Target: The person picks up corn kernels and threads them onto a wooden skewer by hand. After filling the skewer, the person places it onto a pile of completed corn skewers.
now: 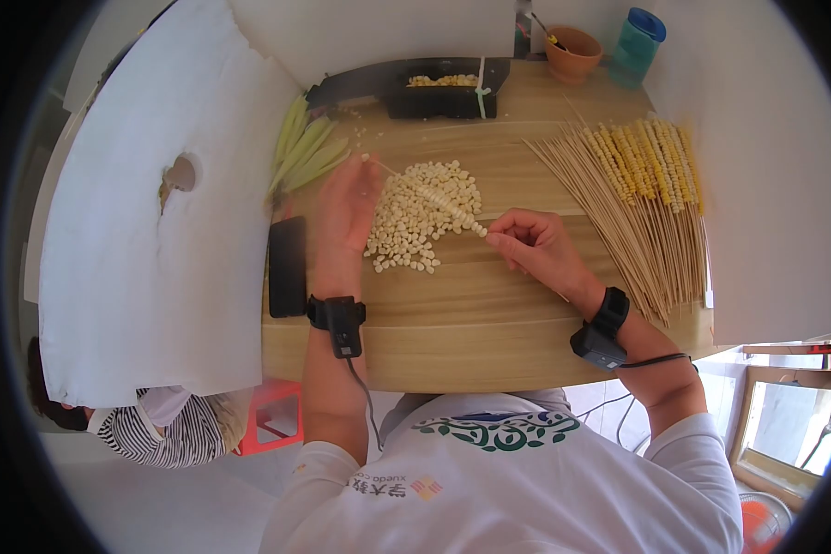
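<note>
A pile of pale corn kernels (422, 214) lies in the middle of the wooden table (471, 323). My right hand (531, 242) pinches the near end of a thin wooden skewer (431, 194) that carries a row of kernels and slants up-left across the pile. My left hand (346, 205) rests at the pile's left edge, fingers at the skewer's far tip. Both wrists wear black bands with cables.
A bundle of bare and corn-loaded skewers (637, 194) lies at the right. Green husks (307, 150) and a black phone (287, 266) sit at the left, a black tray of kernels (443, 90) at the back, with a clay pot (572, 53) and teal bottle (637, 44). White boards flank the table.
</note>
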`<state>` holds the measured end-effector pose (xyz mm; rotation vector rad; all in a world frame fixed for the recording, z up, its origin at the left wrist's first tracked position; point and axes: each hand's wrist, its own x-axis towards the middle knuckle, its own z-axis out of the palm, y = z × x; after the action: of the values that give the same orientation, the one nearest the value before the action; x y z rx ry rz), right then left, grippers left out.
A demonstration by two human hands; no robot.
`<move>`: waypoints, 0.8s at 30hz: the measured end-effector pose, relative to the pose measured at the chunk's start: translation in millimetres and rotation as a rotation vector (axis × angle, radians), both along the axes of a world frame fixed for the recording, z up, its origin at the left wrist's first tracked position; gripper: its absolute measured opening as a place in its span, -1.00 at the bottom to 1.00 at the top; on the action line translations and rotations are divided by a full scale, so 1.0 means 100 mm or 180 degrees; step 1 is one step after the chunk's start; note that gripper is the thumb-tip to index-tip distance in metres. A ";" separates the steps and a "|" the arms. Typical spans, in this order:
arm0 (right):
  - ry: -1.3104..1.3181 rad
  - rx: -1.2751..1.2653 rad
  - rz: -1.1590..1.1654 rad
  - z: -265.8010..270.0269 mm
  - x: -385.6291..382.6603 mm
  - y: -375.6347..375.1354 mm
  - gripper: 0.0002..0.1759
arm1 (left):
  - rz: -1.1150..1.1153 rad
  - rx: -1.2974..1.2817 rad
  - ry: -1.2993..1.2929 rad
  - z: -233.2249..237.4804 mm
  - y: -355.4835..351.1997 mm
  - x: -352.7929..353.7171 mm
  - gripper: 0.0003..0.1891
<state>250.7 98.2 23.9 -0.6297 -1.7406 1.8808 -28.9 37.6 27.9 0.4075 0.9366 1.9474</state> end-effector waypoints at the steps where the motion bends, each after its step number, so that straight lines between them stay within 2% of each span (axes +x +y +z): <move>1: -0.0004 0.0013 0.0002 0.00 0.00 0.00 -0.89 | 0.0000 -0.0001 -0.0004 0.00 0.00 0.00 -0.83; 24: -0.0040 0.0019 0.0011 -0.04 -0.01 0.02 -0.89 | -0.0215 0.0042 -0.0444 -0.04 0.01 -0.04 -0.85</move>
<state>249.8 99.9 20.2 -0.6380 -1.7556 1.8772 -32.5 38.5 24.1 0.3026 0.8108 1.8952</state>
